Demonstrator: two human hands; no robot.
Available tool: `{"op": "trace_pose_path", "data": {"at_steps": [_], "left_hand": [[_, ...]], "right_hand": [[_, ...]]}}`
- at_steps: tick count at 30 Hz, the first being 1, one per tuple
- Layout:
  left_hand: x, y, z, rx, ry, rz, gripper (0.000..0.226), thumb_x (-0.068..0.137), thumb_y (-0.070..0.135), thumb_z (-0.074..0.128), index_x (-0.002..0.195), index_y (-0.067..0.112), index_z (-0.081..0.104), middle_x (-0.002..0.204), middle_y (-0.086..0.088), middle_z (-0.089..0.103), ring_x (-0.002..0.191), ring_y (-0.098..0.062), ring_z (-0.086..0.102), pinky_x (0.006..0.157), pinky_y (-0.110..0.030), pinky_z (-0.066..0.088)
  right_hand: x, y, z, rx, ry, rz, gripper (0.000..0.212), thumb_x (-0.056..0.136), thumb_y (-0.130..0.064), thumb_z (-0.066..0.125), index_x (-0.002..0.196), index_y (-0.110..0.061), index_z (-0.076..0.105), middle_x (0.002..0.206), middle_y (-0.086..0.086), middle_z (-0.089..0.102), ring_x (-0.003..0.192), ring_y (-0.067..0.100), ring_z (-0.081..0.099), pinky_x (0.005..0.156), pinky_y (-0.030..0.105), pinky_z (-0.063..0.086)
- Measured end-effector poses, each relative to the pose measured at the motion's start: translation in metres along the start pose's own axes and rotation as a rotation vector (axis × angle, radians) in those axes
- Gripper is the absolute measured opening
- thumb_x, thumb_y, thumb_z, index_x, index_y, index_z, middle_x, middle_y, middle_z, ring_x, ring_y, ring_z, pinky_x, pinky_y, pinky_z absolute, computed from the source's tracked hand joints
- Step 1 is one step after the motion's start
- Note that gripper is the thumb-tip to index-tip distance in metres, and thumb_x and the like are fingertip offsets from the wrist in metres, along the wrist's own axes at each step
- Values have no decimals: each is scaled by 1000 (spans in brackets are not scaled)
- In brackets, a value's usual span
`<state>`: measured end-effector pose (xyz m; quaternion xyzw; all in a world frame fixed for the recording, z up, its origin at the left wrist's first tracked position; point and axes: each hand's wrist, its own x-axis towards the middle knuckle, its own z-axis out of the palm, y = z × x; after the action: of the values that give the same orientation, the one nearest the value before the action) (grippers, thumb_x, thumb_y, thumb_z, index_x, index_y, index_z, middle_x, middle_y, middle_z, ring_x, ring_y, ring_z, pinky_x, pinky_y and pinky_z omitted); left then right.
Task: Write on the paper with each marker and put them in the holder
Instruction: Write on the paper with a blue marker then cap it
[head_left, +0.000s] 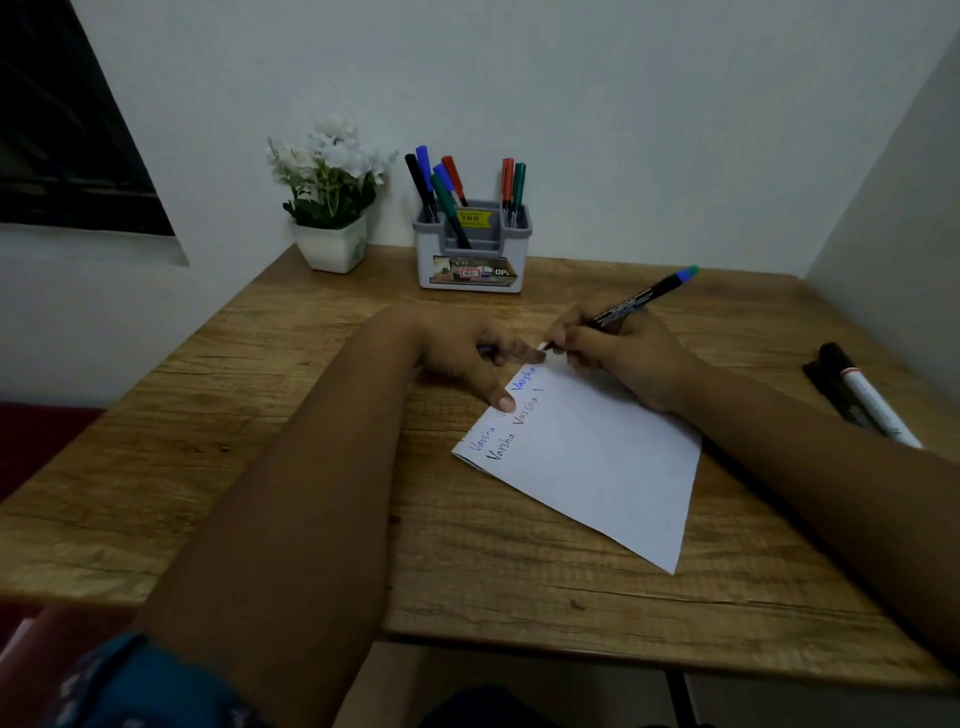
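Evidently light and stiff, the marker, best gripped low on its barrel, sits pinched in the right hand, pointing toward two o'clock, while the left hand pinches something small, possibly the cap, thumb pressing the paper.

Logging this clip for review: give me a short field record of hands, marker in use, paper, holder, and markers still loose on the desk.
left hand: thumb presses paper edge
right hand: grips marker, tip at paper's far corner
paper: several handwritten words in different colours
holder: seven markers inside
loose markers: right desk edge, count unclear
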<state>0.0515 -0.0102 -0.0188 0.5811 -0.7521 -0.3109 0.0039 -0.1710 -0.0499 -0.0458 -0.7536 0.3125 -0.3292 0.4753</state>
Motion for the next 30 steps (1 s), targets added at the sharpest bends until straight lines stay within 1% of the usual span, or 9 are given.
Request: {"op": "trace_pose_path", "data": {"at_steps": [3,6,8,10,14,21,26,28,30], "left_hand": [[0,-1,-1,-3,-21,2,41,68,51,80,93,71,53,99,45,49,93,21,45,68,-6,33],[2,-3,0,3,-10,13,50,66,53,79,111,51,58,114,21,53,100,4,46,74,-17,33],[0,-2,1,-24,-1,27,53,71,54,76,119,56,53,116,17,54,101,3,45,76,-17,33],[-1,-1,0,-48,6,32,44,76,51,73,106,70,47,114,15,55,101,2,46,75,-19,33],[1,-3,1,-80,5,35,45,74,47,75,103,69,49,112,9,56,98,1,48,74,-20,33],[2,-4,0,-69,2,46,50,74,46,76,114,63,51,113,9,55,100,1,47,75,-20,33],[3,-4,-1,-39,9,51,59,74,46,76,128,51,52,105,18,54,93,4,47,72,-19,32],[3,-4,-1,-32,10,54,59,74,45,76,128,49,53,103,18,55,92,4,47,72,-19,33],[3,-4,-1,-32,11,50,58,74,45,77,128,47,55,98,31,54,94,1,48,73,-20,33]], "right_hand": [[0,-4,2,31,-43,-7,5,87,-1,68,90,-3,71,87,14,71,73,14,66,70,20,54],[-5,-3,3,-117,-127,-30,9,83,4,71,92,3,72,94,19,73,86,18,69,79,21,55],[-7,-3,3,-138,-120,-41,9,83,8,67,89,3,73,91,22,72,81,19,66,76,25,55],[-7,-3,5,-190,-113,-60,10,85,5,65,84,-1,73,83,17,72,72,15,64,72,28,54],[-9,-2,5,-337,-115,-106,9,85,0,67,83,-6,74,81,11,73,70,14,64,74,39,55],[-8,-2,6,-366,-105,-108,10,83,-1,70,81,-9,76,82,9,74,78,24,68,72,34,53],[-8,-3,7,-337,-89,-96,8,85,-4,70,84,-8,76,84,9,74,80,27,68,76,39,55],[-9,-3,7,-348,-107,-97,9,84,-1,70,83,-8,76,83,10,74,76,23,67,72,33,54],[-9,-4,6,-346,-130,-91,11,83,2,69,81,-7,75,82,10,73,72,12,64,69,23,51]]}}
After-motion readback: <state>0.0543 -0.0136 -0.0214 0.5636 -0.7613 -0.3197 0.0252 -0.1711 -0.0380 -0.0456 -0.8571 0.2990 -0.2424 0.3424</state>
